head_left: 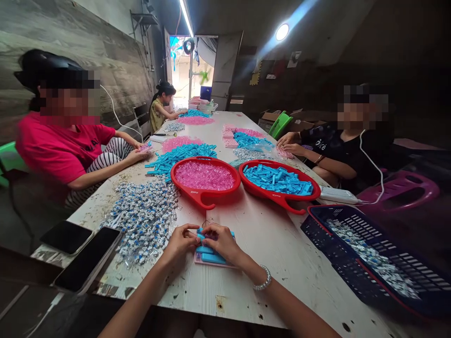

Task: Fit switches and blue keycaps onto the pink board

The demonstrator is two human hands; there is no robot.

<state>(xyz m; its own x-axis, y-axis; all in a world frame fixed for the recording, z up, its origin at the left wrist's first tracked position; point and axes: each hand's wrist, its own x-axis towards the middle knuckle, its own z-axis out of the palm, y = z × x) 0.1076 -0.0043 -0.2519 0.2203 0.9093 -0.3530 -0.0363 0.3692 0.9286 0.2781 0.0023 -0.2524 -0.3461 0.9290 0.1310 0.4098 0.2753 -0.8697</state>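
Both hands are bending over a pink tray of blue strips on the worktop.

With 12 o'clock pointing away from the wearer, the pink tray [207,264] is lying directly beneath the fingertips, on the worktop [268,253]; its blue strips [213,258] are running lengthwise roughly from 9 to 3 o'clock. The right hand [222,241] is covering much of the tray and is sitting nearer its middle, while the left hand [181,241] is resting at its 9 o'clock edge. Fingers are curling inward, with tips nearly meeting; whether either hand is pinching a small part, I cannot tell. A red bowl [214,191] of pink pieces [206,176] is standing at 12 o'clock, while loose white-and-blue pieces [144,211] are spreading around 10.
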